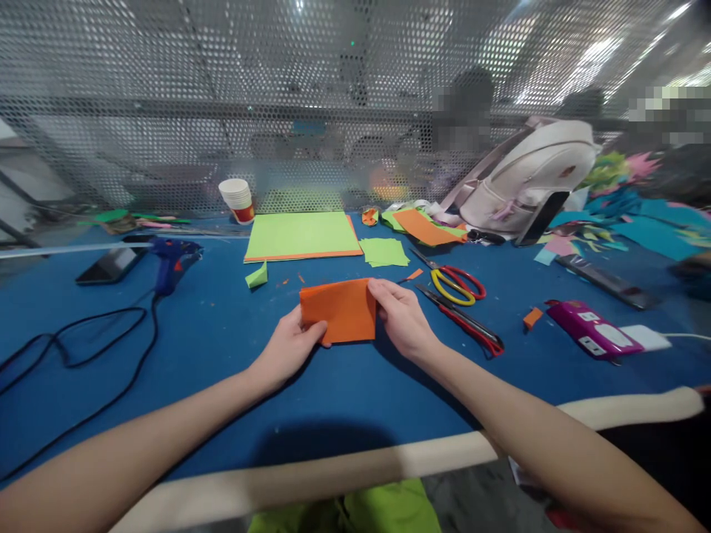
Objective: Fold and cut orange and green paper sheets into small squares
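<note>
Your left hand (295,339) is clamped on the lower left of the folded orange paper (340,312), your right hand (401,314) pinching its upper right corner. The paper is above the near-middle worktop (222,400), long axis running left to right. Beyond lie yellow-handled scissors (452,285) and the green paper stack (303,235). You can't read any writing.

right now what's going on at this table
A person holds a piece of orange paper up over the blue table, left hand at one side and right hand at the upper corner of the other. Scissors, a cutter and a green paper stack lie nearby, untouched.
</note>
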`<state>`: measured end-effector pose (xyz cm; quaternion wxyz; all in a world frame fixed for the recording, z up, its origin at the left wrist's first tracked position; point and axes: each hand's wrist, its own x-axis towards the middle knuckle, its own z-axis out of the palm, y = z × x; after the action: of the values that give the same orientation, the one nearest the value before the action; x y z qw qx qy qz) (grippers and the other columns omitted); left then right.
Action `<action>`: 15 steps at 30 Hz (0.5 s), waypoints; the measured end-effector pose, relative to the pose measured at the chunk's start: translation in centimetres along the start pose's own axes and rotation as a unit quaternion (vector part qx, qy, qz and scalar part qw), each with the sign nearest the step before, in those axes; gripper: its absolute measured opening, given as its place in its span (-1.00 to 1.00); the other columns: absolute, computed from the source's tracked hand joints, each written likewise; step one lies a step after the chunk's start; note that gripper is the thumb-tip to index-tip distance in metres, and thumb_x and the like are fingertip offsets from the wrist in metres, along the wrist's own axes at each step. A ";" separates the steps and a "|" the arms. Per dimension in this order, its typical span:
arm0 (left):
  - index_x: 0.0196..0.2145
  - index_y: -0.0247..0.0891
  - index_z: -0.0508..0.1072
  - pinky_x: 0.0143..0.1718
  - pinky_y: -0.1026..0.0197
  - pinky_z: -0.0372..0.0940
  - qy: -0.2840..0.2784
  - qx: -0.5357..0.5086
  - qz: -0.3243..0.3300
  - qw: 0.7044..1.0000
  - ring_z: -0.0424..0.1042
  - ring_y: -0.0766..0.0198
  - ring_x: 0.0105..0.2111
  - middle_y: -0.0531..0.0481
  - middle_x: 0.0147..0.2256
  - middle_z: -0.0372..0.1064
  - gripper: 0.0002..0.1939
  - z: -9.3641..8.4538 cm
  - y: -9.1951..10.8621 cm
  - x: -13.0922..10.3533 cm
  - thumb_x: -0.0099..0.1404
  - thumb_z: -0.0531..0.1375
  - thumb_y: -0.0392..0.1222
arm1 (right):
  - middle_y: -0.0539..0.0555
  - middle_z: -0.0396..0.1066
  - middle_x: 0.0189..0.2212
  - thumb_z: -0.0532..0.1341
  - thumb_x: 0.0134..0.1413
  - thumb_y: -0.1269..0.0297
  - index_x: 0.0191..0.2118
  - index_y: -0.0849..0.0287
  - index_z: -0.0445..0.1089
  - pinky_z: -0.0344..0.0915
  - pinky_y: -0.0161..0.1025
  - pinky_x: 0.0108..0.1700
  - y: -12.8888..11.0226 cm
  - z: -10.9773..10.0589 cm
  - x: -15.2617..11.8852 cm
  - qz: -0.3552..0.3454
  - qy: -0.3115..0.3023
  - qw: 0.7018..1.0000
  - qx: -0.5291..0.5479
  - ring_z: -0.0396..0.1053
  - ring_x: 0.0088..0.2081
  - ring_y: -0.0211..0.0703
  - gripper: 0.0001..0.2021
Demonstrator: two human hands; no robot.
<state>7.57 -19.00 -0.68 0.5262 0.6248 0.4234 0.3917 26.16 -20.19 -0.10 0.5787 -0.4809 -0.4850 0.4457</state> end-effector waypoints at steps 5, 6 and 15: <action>-0.07 -0.29 0.36 -0.57 0.26 0.38 -0.050 -0.033 -0.065 0.996 0.37 0.42 -0.67 -0.01 -0.25 0.45 -0.58 -0.1 0.3 -0.4 0.12 0.22 -0.11 | 0.00 0.43 -0.42 0.28 -0.06 -0.13 -0.39 0.12 0.44 0.27 -0.25 -0.32 0.4 -0.2 0.4 0.026 0.021 0.999 0.025 0.33 -0.37 -0.18 -0.63; -0.07 -0.30 0.36 -0.60 0.27 0.37 -0.056 -0.050 -0.075 0.994 0.37 0.42 -0.66 -0.04 -0.21 0.45 -0.57 0.0 0.3 -0.5 0.11 0.24 -0.10 | 0.00 0.43 -0.41 0.28 -0.07 -0.12 -0.39 0.12 0.43 0.28 -0.25 -0.32 0.4 -0.3 0.5 0.029 0.025 0.999 0.028 0.33 -0.36 -0.17 -0.63; -0.04 -0.30 0.40 -0.62 0.24 0.48 -0.034 -0.193 -0.121 0.973 0.44 0.32 -0.45 -0.15 -0.05 0.43 -0.55 0.1 0.2 -0.5 0.10 0.30 -0.22 | 0.00 0.40 -0.45 0.24 -0.04 -0.17 -0.42 0.12 0.36 0.25 -0.24 -0.36 0.9 -0.2 0.3 0.044 -0.019 0.999 -0.022 0.31 -0.41 -0.18 -0.60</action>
<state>7.56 -19.55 -0.51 0.6946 0.4681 0.3944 0.3780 26.39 -19.76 -0.98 0.5387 -0.5055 -0.4838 0.4692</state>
